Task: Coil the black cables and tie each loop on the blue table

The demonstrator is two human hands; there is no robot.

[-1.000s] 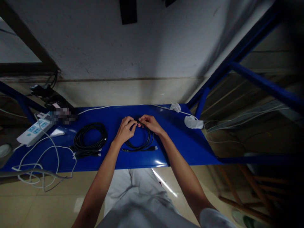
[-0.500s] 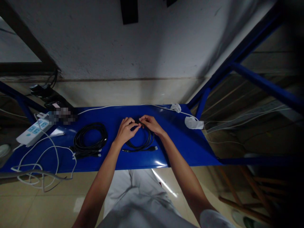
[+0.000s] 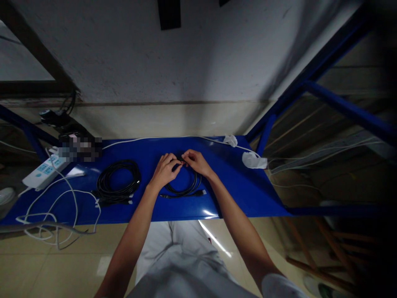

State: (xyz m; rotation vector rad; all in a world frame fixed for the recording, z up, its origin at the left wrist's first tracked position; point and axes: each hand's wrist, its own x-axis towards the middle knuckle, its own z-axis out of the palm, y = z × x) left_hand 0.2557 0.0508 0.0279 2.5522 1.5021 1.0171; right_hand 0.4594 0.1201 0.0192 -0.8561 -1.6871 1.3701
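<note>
A blue table (image 3: 248,198) spans the view below the wall. Toward its left end lies a bundle of coiled black cables (image 3: 115,192), with a white power strip (image 3: 46,170) farther left and back. Apart from that bundle, near the table's middle, one smaller coiled black USB cable (image 3: 181,193) rests on the tabletop between and just below the person's hands.

The right hand (image 3: 197,162) has its thumb and forefinger pinched together on the coil's far arc. The left hand (image 3: 166,169) brings its thumb and fingertips to the same spot, nearly meeting the right ones; whether they are clamped on anything cannot be told.

The cable looks light and bendable, with a springy jacket that would probably open out if released, and smooth enough to slide on the table. The best hold is likely across all the stacked loops. The USB plug (image 3: 200,193) and the slimmer connector (image 3: 164,196), lying at the near side, seem the stiff, more fragile parts, poor places to pull.
</note>
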